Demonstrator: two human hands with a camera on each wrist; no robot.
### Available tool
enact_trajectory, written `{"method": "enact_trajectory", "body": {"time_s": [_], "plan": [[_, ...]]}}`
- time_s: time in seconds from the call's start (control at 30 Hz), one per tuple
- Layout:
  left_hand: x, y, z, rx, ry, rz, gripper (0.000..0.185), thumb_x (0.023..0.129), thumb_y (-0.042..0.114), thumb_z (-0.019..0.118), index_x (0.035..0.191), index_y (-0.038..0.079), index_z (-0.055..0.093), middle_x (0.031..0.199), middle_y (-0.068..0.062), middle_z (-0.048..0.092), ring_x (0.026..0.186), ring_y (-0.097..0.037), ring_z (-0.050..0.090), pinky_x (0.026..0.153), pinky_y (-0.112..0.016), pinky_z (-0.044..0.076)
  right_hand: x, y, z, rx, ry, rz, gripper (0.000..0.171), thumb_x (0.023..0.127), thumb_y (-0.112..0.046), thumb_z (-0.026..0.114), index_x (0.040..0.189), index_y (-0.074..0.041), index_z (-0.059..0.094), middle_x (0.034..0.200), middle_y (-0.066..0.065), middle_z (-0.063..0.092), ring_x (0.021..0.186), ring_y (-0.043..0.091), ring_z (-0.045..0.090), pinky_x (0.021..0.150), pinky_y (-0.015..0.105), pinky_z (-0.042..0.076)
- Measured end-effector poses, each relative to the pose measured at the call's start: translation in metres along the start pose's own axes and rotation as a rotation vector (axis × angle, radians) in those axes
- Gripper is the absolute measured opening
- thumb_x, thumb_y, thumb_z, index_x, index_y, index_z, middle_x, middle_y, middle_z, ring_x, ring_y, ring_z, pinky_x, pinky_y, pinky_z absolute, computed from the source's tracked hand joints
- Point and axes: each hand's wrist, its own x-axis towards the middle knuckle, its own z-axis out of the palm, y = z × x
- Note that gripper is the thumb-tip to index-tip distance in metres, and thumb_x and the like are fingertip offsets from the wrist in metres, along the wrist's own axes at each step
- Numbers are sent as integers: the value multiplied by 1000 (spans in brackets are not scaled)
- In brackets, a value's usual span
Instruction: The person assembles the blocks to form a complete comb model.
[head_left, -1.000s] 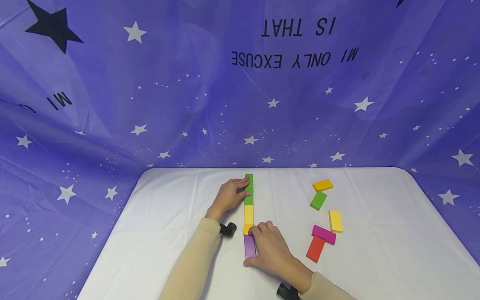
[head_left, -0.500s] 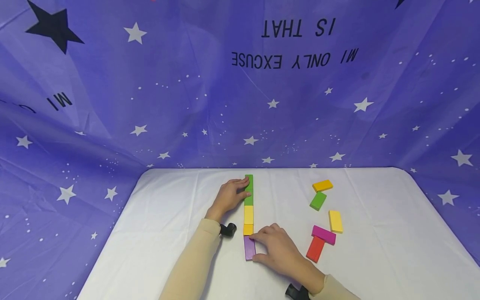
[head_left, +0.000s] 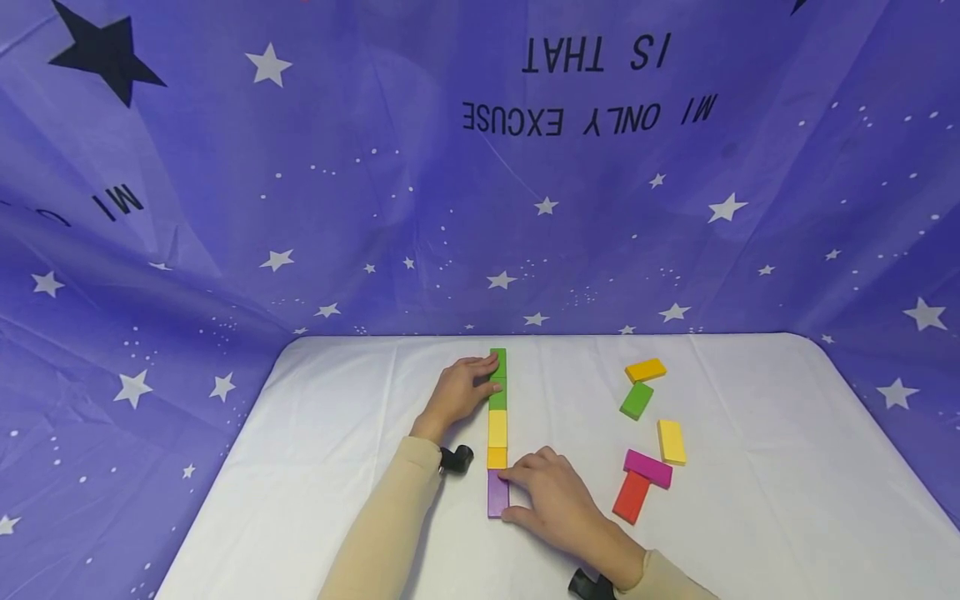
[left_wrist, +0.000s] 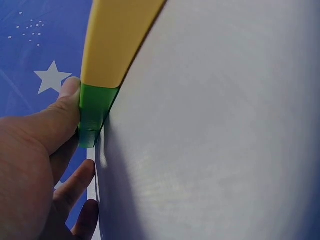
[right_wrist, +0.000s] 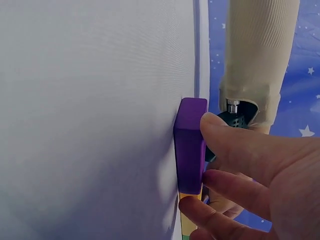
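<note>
A straight row of wooden blocks runs across the table in the head view. From the far end come two green blocks [head_left: 498, 401], a pale yellow block [head_left: 497, 428], a short orange-yellow block [head_left: 497, 458] and a purple block [head_left: 498, 495]. Fingertips and thumb of my left hand [head_left: 458, 390] rest on the green blocks from the left; their far side is hidden in the left wrist view. My right hand [head_left: 558, 498] is at the near end, with thumb and index fingertip against the right edge of the purple block [right_wrist: 191, 155].
Right of the row lie loose blocks: an orange-yellow one [head_left: 646, 371], a green one [head_left: 637, 401], a pale yellow one [head_left: 671, 442], a magenta one [head_left: 648, 469] and a red one [head_left: 632, 498]. A white cloth covers the table [head_left: 315, 517]; a starry purple curtain [head_left: 420, 208] surrounds it.
The right thumb has left the purple block's near end for its right edge, and that hand has shifted right. The purple block now lines up straighter with the row. The left hand stays put.
</note>
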Motion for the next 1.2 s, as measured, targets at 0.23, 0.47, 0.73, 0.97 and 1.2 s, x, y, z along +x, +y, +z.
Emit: {"method": "enact_trajectory", "body": {"time_s": [0.23, 0.47, 0.73, 0.97, 1.2], "plan": [[0, 0, 0, 6, 2, 5, 49, 84, 35, 67, 127, 13, 57, 136, 8, 49, 125, -23, 45, 107, -41, 32, 0, -1, 1, 5, 15, 7, 49, 70, -45, 76, 111, -19, 69, 98, -7, 65, 91, 13, 49, 78, 31, 43], [0, 0, -1, -1, -1, -7, 49, 84, 35, 67, 127, 14, 57, 136, 8, 49, 125, -23, 44, 107, -40, 31, 0, 0, 3, 20, 19, 26, 50, 70, -46, 76, 110, -18, 68, 97, -7, 65, 92, 13, 50, 81, 31, 43], [1, -1, 1, 10, 0, 1, 50, 84, 36, 67, 127, 13, 57, 136, 7, 49, 125, -23, 45, 107, -40, 32, -3, 10, -13, 156, 33, 94, 50, 69, -45, 77, 111, -19, 66, 102, -7, 65, 98, 11, 50, 84, 33, 46], [1, 0, 0, 6, -8, -6, 50, 84, 35, 67, 127, 13, 57, 136, 6, 49, 126, -21, 44, 107, -39, 31, -10, 29, -32, 182, 73, 234, 49, 68, -42, 80, 112, -25, 66, 106, -15, 62, 103, 6, 48, 86, 32, 47], [1, 0, 0, 0, -14, -8, 50, 84, 35, 67, 128, 13, 56, 136, 6, 49, 126, -23, 44, 107, -39, 31, -22, 50, -48, 214, 128, 281, 49, 70, -42, 79, 113, -25, 66, 110, -15, 61, 105, 8, 48, 88, 35, 47]]}}
